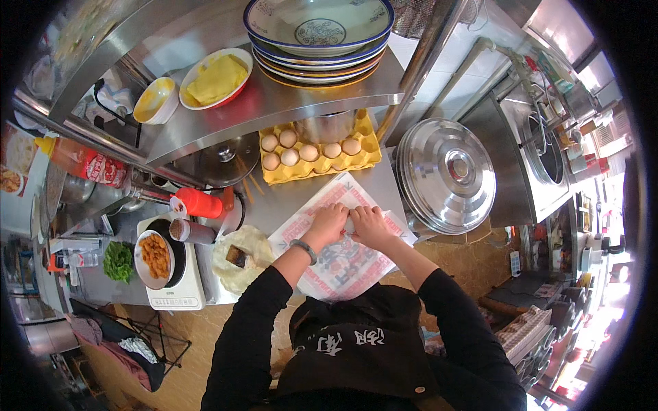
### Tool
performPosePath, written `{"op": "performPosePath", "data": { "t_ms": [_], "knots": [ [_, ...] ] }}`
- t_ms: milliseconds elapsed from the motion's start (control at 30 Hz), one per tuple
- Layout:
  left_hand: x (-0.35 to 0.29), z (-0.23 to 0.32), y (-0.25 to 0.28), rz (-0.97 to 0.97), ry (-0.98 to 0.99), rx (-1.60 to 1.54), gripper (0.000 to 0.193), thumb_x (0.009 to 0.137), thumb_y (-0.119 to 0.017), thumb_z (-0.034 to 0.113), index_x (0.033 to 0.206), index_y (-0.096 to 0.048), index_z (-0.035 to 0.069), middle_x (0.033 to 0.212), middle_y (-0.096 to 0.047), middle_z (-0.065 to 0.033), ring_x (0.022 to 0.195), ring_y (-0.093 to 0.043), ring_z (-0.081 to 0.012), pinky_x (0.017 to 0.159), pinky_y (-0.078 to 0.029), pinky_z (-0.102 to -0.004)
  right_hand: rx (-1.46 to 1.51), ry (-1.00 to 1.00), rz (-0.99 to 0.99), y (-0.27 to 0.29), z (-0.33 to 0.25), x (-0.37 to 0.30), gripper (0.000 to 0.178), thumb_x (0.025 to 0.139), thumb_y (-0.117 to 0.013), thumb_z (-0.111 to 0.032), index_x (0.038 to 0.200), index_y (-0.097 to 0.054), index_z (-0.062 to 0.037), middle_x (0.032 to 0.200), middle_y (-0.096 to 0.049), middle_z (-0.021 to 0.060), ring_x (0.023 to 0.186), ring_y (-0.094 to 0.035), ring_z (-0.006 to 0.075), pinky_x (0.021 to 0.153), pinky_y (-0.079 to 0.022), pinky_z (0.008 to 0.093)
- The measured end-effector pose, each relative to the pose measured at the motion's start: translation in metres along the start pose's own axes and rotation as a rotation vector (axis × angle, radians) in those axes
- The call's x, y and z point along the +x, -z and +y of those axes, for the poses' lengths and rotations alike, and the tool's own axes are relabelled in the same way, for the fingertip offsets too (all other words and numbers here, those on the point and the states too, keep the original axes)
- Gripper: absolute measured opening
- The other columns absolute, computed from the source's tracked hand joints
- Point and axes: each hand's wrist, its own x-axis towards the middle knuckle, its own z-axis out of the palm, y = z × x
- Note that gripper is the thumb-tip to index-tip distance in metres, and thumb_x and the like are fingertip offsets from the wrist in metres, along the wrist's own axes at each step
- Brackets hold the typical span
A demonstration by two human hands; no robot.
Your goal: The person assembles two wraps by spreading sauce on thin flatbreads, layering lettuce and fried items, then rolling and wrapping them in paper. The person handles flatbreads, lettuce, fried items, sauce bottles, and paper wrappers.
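White food paper (343,274) with red and blue print lies at the counter's front edge, right in front of me, and hangs partly over it. My left hand (330,224), with a grey band on its wrist, and my right hand (370,226) sit side by side on the paper. Their fingers are curled and pressed together on it near its middle. Whether anything lies under my fingers is hidden. Left of the paper is a thin pale flatbread (255,251) with a dark browned piece (236,257) on it.
A yellow tray (277,175) of eggs stands behind the paper; large lidded steel pots (449,175) are at right. Further left are a red squeeze bottle (199,203), a shaker (192,231), a bowl of orange-brown food (164,274) and green leaves (118,262). Stacked plates (319,31) sit on the shelf above.
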Motion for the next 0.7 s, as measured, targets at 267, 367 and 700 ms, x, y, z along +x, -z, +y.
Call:
{"op": "performPosePath", "data": {
  "t_ms": [267, 367, 700],
  "knots": [
    [-0.004, -0.002, -0.002, -0.041, -0.034, -0.116, 0.053, 0.057, -0.077, 0.019, 0.099, -0.051, 0.002, 0.100, -0.052, -0.0110, 0.098, -0.053, -0.0279, 0.083, -0.045, -0.0391, -0.107, 0.014, -0.019, 0.007, -0.008, 0.000, 0.043, 0.066, -0.070, -0.033, 0.098, -0.054, -0.0081, 0.093, -0.055, 0.0049, 0.091, -0.056, 0.0205, 0.078, -0.038, 0.0393],
    [-0.002, -0.001, 0.001, -0.097, -0.039, -0.100, 0.055, 0.057, -0.077, 0.018, 0.102, -0.050, 0.001, 0.105, -0.051, -0.0127, 0.098, -0.053, -0.0289, 0.087, -0.044, -0.0390, -0.071, -0.008, -0.003, 0.003, -0.010, -0.003, 0.035, 0.068, -0.067, -0.026, 0.096, -0.055, -0.0085, 0.091, -0.056, 0.0043, 0.089, -0.057, 0.0196, 0.077, -0.038, 0.0390],
    [-0.016, 0.006, -0.016, 0.057, -0.060, 0.041, 0.050, 0.059, -0.076, 0.015, 0.099, -0.050, 0.003, 0.103, -0.049, -0.0130, 0.095, -0.053, -0.0274, 0.077, -0.047, -0.0380, -0.023, -0.116, -0.034, 0.004, -0.021, -0.013, 0.024, 0.071, -0.063, -0.018, 0.093, -0.057, -0.0103, 0.090, -0.058, 0.0043, 0.088, -0.058, 0.0205, 0.079, -0.040, 0.0392]
  ]
}}
